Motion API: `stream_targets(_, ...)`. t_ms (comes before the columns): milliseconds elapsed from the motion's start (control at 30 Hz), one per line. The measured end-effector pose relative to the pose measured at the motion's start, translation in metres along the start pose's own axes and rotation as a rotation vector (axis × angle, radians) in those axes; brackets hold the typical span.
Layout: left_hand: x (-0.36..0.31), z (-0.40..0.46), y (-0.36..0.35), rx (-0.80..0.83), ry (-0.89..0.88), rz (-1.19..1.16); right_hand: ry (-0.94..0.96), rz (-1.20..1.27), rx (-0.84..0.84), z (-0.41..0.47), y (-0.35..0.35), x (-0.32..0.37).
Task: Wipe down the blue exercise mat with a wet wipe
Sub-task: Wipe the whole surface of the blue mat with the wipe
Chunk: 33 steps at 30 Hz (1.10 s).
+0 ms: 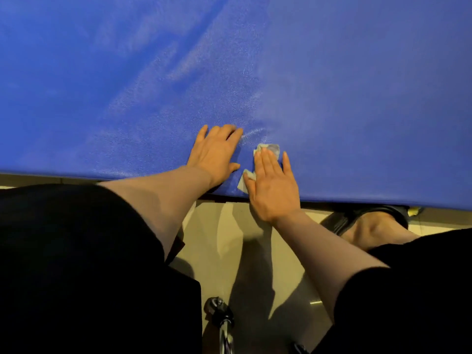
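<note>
Head view: streaky blue mat [332, 85] (damp sheen), flat hands, right [274, 190] pressing wipe [270, 148].

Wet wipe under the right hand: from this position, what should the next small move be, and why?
Probably slide the right hand forward, pushing the wet wipe away from the near edge across the blue mat. The wipe lies flat under the palm beside the near edge, the left hand rests flat on the mat beside it, and most of the surface lies ahead.
</note>
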<state>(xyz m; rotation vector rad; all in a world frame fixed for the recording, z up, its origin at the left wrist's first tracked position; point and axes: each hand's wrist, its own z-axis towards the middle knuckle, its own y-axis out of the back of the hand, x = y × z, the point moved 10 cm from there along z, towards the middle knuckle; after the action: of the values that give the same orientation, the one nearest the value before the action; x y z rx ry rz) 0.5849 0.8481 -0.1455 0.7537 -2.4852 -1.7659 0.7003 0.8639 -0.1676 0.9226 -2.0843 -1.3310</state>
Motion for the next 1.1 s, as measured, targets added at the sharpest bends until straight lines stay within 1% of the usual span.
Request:
stream_targets(67,0.000,0.015,-0.013,0.155,-0.014,0.062,-0.039,-0.017,-0.015,0.022,0.005,-0.011)
stream_targets(100,0.003,0.021,-0.018,0.207,-0.013,0.086,-0.058,-0.015,-0.008,0.034,0.006,-0.018)
stream_targets(200,0.013,0.031,-0.024,0.286,-0.016,0.105,-0.090,-0.011,0.032,0.070,0.012,-0.034)
stream_targets(300,0.014,0.036,-0.026,0.291,-0.013,0.140,-0.085,0.011,0.012,0.081,0.014,-0.036)
stream_targets(400,0.011,0.036,-0.029,0.310,0.000,0.165,-0.008,0.082,-0.038,0.049,0.005,-0.016)
stream_targets(467,0.011,0.038,-0.029,0.315,0.002,0.169,0.032,0.112,-0.013,0.035,0.000,-0.008)
stream_targets(533,0.011,0.038,-0.028,0.313,0.003,0.162,0.052,0.098,0.025,0.039,0.000,-0.010)
stream_targets(633,0.013,0.040,-0.026,0.309,-0.002,0.144,0.091,0.037,0.019,0.063,0.011,-0.016)
stream_targets(767,0.014,0.042,-0.027,0.303,-0.001,0.113,0.073,-0.016,0.015,0.106,0.027,-0.025)
stream_targets(900,0.016,0.042,-0.027,0.304,-0.001,0.098,0.026,-0.025,0.059,0.146,0.041,-0.028)
stream_targets(1000,0.016,0.040,-0.029,0.308,0.002,0.086,0.018,-0.014,0.059,0.143,0.040,-0.025)
stream_targets(1100,0.015,0.040,-0.030,0.297,-0.001,0.082,0.052,0.064,0.001,0.109,0.032,-0.025)
